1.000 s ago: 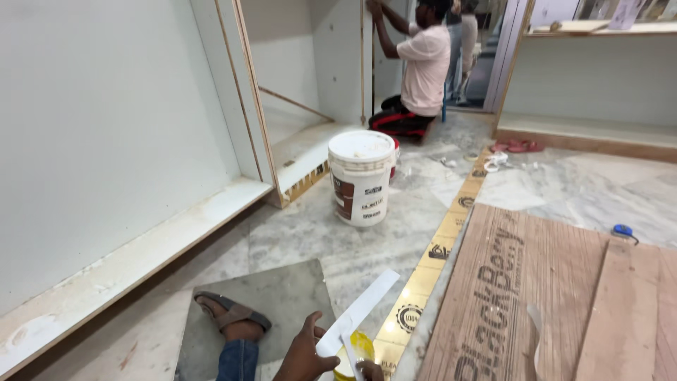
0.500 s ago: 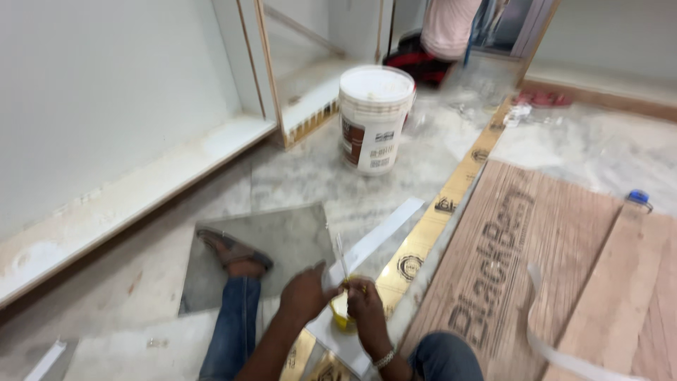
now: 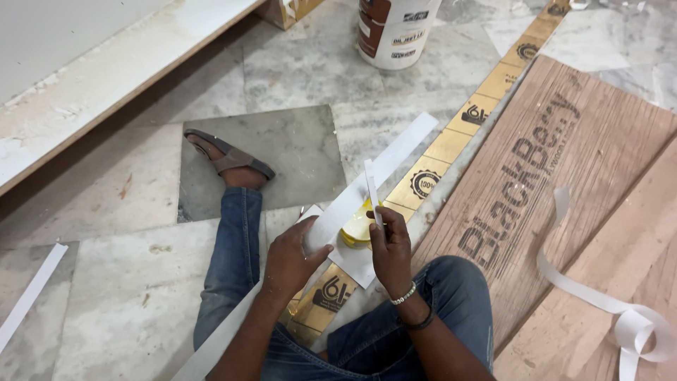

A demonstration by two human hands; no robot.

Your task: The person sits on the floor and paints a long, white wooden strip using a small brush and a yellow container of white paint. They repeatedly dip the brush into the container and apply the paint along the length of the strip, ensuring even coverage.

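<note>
On a marble floor (image 3: 141, 296) beside plywood sheets (image 3: 564, 155): left hand (image 3: 290, 257) pressing a long white laminate strip (image 3: 367, 190), right hand (image 3: 391, 247) closed on a narrow white sliver (image 3: 371, 189) above a yellow tin (image 3: 356, 229).

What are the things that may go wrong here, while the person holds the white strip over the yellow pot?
1. The yellow pot sits open under the long white strip; the left hand pressing that strip might tip it or smear its contents.
2. The narrow white stick in the right hand may drip onto the jeans or the gold-printed board.
3. The loose curled white band on the plywood could catch a knee.
</note>
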